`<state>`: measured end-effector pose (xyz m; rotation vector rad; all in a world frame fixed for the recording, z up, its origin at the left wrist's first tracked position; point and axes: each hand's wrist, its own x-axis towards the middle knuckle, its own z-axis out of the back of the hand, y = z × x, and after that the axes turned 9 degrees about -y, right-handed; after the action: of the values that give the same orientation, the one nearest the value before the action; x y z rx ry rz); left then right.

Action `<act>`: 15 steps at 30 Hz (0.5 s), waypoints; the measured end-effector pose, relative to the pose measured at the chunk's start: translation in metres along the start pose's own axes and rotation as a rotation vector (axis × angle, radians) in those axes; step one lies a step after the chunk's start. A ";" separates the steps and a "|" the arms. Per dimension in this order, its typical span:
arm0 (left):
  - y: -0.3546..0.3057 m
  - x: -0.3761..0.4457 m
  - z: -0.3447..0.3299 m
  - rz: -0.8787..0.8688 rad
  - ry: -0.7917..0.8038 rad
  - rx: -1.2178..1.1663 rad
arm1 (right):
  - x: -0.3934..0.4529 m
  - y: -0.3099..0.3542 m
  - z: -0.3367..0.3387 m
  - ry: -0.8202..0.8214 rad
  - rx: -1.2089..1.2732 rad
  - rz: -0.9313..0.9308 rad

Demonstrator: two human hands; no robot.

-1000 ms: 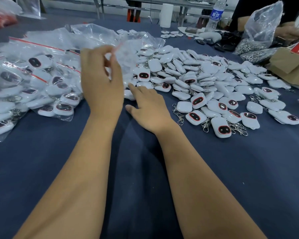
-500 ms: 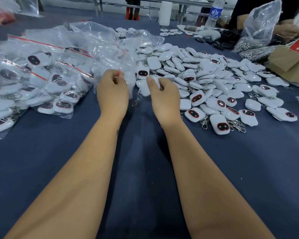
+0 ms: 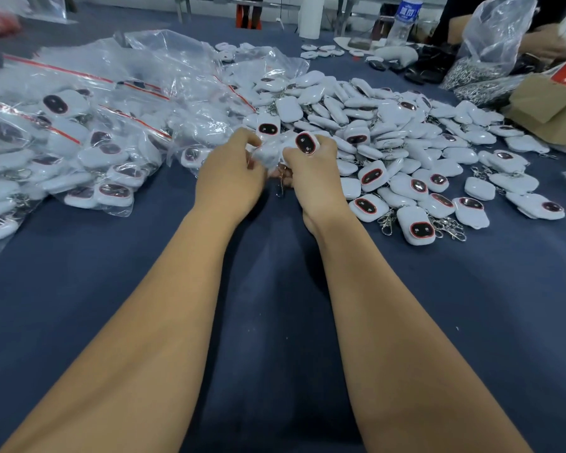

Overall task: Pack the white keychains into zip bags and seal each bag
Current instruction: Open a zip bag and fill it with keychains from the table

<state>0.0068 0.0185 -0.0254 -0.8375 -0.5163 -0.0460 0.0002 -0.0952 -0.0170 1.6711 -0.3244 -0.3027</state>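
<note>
My left hand (image 3: 231,178) pinches the edge of a small clear zip bag (image 3: 268,152), held just above the blue tablecloth. Close beside it, my right hand (image 3: 311,178) grips a white keychain (image 3: 306,143) with a dark red-rimmed oval face, at the bag's mouth. A metal clip dangles between my hands. A big loose pile of white keychains (image 3: 406,152) spreads to the right. Filled zip bags with red seal strips (image 3: 79,142) lie heaped on the left.
The blue table (image 3: 275,322) stretches toward me. Empty crumpled clear bags (image 3: 177,60) lie at the back. A water bottle (image 3: 406,18), a large plastic bag of metal rings (image 3: 490,44), brown cardboard (image 3: 549,106) and another person's hand (image 3: 543,44) sit at the far right.
My left hand came down from a raised position with the bag. My right hand picked a keychain off the table and brought it to the bag. Both hands moved closer together.
</note>
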 end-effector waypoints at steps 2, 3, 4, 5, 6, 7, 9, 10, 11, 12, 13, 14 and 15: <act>0.002 0.001 0.001 0.042 -0.037 -0.048 | 0.000 0.000 0.003 -0.027 -0.041 0.049; 0.002 0.002 0.002 0.050 -0.052 -0.046 | 0.000 -0.001 0.004 -0.039 -0.064 0.076; 0.002 0.003 0.002 0.055 -0.062 -0.032 | 0.000 -0.001 0.005 -0.043 -0.077 0.103; 0.002 0.003 0.003 0.058 -0.060 -0.020 | 0.000 0.000 0.005 -0.037 -0.079 0.131; 0.002 0.003 0.002 0.056 -0.045 -0.017 | -0.001 0.000 0.005 -0.018 -0.072 0.154; 0.002 0.002 0.002 0.050 -0.018 -0.022 | -0.001 0.001 0.005 0.018 -0.062 0.168; 0.001 0.003 0.001 0.031 0.035 -0.018 | -0.003 0.002 0.004 0.095 -0.050 0.169; 0.001 0.003 0.001 0.024 0.048 -0.008 | -0.003 0.002 0.004 0.118 -0.056 0.165; 0.001 0.003 0.001 0.028 0.055 -0.012 | -0.003 0.001 0.003 0.130 -0.066 0.158; 0.001 0.004 0.000 0.049 0.054 -0.047 | -0.003 0.001 0.003 0.138 -0.073 0.145; 0.001 0.004 0.001 0.085 0.041 -0.111 | -0.004 0.002 0.003 0.145 -0.076 0.131; 0.001 0.005 0.001 0.133 0.017 -0.190 | -0.004 0.003 0.003 0.148 -0.077 0.122; 0.001 0.004 0.003 0.179 -0.017 -0.266 | -0.004 0.003 0.003 0.148 -0.082 0.118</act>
<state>0.0094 0.0215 -0.0227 -1.1428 -0.4547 0.0577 -0.0047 -0.0964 -0.0146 1.5770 -0.2943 -0.1026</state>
